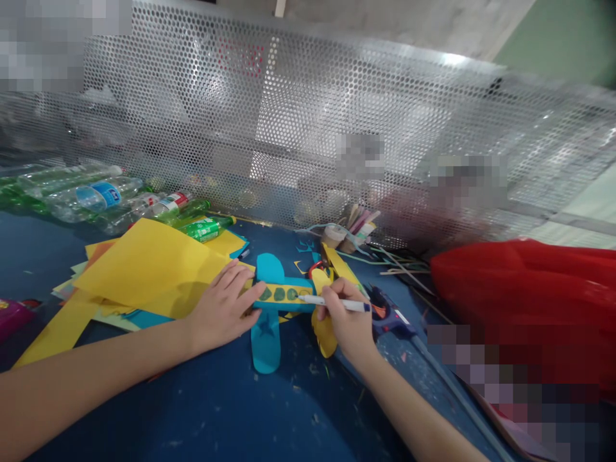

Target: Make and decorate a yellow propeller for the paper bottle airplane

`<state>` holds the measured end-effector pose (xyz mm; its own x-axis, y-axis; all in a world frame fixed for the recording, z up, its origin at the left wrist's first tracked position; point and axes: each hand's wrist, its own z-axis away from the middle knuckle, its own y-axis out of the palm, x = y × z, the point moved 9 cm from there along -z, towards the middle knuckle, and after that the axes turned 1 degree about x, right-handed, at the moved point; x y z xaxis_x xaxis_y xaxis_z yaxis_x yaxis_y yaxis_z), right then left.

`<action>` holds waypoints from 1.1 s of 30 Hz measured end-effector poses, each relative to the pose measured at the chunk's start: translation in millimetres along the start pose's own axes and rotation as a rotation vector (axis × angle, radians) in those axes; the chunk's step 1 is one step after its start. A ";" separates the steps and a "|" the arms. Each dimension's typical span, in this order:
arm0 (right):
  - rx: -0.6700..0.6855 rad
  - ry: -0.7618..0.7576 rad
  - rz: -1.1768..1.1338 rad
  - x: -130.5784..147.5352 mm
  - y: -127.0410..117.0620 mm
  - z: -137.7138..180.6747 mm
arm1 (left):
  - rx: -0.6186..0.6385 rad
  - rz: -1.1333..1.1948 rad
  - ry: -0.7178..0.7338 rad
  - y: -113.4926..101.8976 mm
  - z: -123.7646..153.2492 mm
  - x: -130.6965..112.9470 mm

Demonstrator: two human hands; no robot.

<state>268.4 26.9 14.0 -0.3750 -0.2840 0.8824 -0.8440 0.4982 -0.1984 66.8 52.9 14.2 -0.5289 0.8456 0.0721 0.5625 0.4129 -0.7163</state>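
Note:
A toy airplane of blue and yellow paper lies on the blue table, with blue wings reaching to either side. Yellow paper blades stick out at its right end. Along its yellow strip run several dark green rounds. My left hand grips the left end, thumb and fingers around it, hiding that part. Pinched in my right hand is a white marker pen, its tip at the strip beside the rightmost clear round.
Yellow paper sheets are piled at left, with plastic bottles behind. A blue glue gun lies right of my right hand. Cups with sticks stand by the perforated metal screen. Someone in red is at right.

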 end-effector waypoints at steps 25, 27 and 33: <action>0.021 0.011 -0.037 -0.7 2.9 -0.3 | 0.005 -0.016 0.001 0.7 0.1 0.3; 0.041 0.020 -0.028 0.1 4.8 -0.1 | -0.001 -0.016 0.006 0.5 0.3 0.0; 0.033 0.015 0.007 4.0 4.7 -0.2 | 0.019 0.013 -0.025 3.1 0.4 2.2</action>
<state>263.0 28.4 16.7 -0.3752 -0.2686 0.8872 -0.8539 0.4726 -0.2180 67.1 55.9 11.8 -0.5377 0.8419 0.0453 0.5574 0.3953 -0.7301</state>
